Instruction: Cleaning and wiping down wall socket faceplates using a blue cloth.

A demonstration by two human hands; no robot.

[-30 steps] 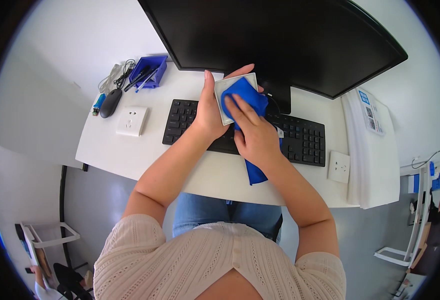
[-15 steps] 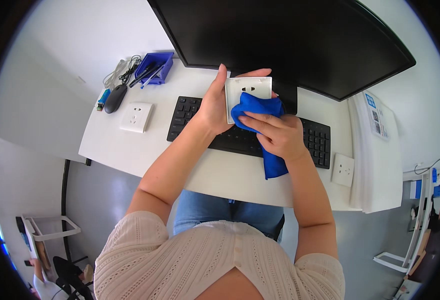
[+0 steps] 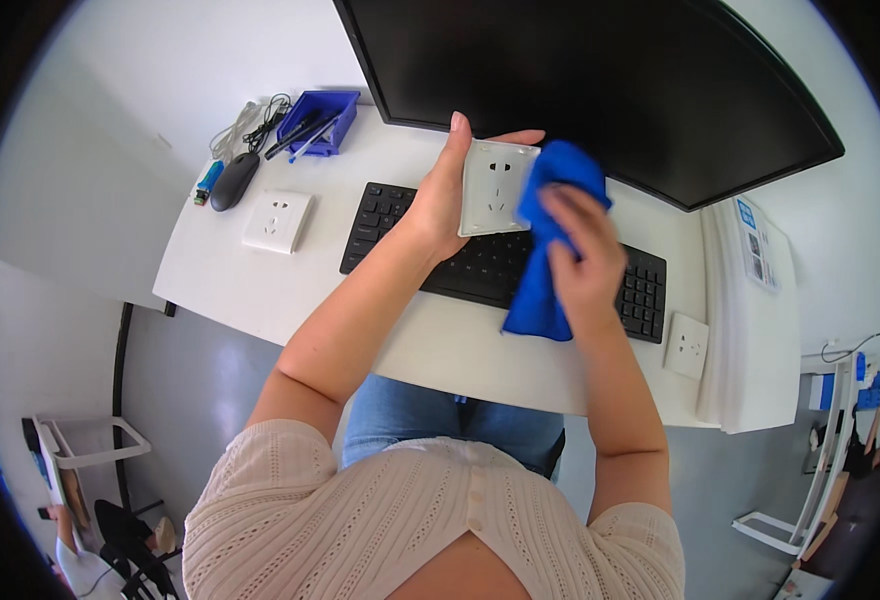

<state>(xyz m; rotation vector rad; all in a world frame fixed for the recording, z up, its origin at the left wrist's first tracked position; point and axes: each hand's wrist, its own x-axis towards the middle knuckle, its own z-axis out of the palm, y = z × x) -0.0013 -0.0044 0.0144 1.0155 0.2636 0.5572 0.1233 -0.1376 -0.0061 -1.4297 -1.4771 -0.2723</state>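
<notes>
My left hand [image 3: 443,205] is closed round the left edge of a white wall socket panel [image 3: 497,200], with its thumb up along the side and its fingers behind. The panel is tilted above the keyboard, and its slots are in view. In my right hand [image 3: 588,255] is a blue cloth [image 3: 566,180], bunched at the panel's right edge with its lower end hanging down. That hand is blurred by motion. A second socket panel [image 3: 278,221] lies on the desk at the left, and a third socket panel [image 3: 686,345] at the right.
Beneath my hands is a black keyboard [image 3: 490,268] on the white desk [image 3: 440,345]. A large monitor [image 3: 600,90] stands behind it. At the left are a dark mouse [image 3: 235,182], cables and a blue bin [image 3: 322,120] with pens. A paper stack [image 3: 755,330] is on the right.
My right hand and the cloth have moved off the panel's face toward its right edge, uncovering the lower slots. My left hand still holds the panel, now slightly turned.
</notes>
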